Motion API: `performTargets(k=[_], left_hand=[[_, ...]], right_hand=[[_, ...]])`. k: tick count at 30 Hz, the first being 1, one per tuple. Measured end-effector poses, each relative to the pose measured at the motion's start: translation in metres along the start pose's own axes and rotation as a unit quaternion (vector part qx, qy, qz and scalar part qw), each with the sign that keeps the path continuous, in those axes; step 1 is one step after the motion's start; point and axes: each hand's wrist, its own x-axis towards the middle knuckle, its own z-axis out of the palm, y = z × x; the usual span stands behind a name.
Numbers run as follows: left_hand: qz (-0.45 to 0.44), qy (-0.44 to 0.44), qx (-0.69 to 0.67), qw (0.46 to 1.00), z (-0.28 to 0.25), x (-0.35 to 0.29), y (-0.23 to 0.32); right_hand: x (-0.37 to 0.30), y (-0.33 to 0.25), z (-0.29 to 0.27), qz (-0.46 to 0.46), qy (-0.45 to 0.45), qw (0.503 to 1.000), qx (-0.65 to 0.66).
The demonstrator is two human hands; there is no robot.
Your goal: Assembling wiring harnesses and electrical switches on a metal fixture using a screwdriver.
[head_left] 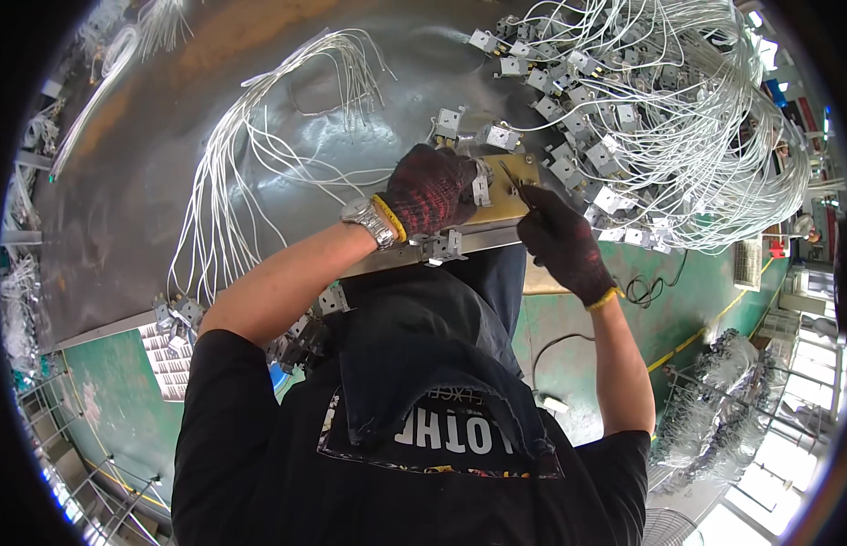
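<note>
While the left dark-red gloved hand (430, 189) curls, its hold hidden, just beside a silver metal bracket (482, 186) on a brass-coloured plate (508, 206), the right gloved hand (560, 238) closes on a slim dark tool (512, 176).

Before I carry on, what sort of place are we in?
Probably a factory assembly workshop: a metal-topped bench holds a big heap of white-wired metal parts and a bundle of loose white wires, and the green floor has yellow lines.
</note>
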Motion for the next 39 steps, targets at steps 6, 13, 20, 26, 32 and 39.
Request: performTargets(k=[6,13,20,26,32,39], left_hand=[[0.031,0.054,-0.006,0.998,0.007,-0.007,-0.001],[0.063,0.082,-0.02,0.994,0.014,-0.004,-0.006],[0.062,0.097,-0.025,0.993,0.012,-0.004,-0.007],[0.027,0.054,-0.013,0.998,0.005,0.002,0.0],[0.083,0.142,-0.04,0.986,0.018,-0.002,-0.006],[0.09,0.142,-0.048,0.985,0.02,0.005,-0.014]], right_hand=[[-0.018,-0.012,-0.01,-0.16,0.005,0.979,-0.129],[-0.029,-0.052,0.004,-0.199,0.046,0.917,-0.341],[-0.029,-0.063,0.014,-0.162,0.03,0.874,-0.456],[-0.027,-0.048,0.021,-0.172,0.075,0.869,-0.458],[-0.029,-0.057,0.011,-0.159,0.008,0.883,-0.441],[-0.024,-0.049,0.015,-0.157,0.035,0.869,-0.469]])
